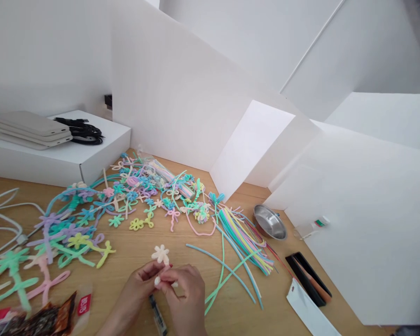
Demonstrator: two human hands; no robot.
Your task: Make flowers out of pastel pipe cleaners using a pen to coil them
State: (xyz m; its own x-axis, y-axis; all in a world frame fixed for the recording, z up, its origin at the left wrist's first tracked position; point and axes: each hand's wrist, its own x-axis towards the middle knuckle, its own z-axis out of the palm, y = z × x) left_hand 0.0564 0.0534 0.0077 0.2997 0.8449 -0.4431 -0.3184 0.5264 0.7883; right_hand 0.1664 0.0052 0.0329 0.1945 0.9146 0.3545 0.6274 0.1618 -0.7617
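Note:
A cream pipe-cleaner flower (pixel 160 254) stands up from between my two hands, low in the middle of the head view. My left hand (pixel 136 285) pinches its short stem just below the petals. Thumb and fingertips of my right hand (pixel 186 293) are closed on the lower part of the same flower, where a rounded white end shows. Fingers hide the rest of the stem. Under my hands a dark pen-like tool (pixel 157 315) lies on the wooden table (pixel 126 242).
A heap of pastel pipe-cleaner flowers (pixel 140 186) spreads behind and left. Loose pipe cleaners (pixel 245 238), a steel bowl (pixel 270 222), a black case (pixel 308 278) and a glue bottle (pixel 313 227) lie right. Left are a snack bag (pixel 45 317), white cables (pixel 7 219) and a white box (pixel 101 149).

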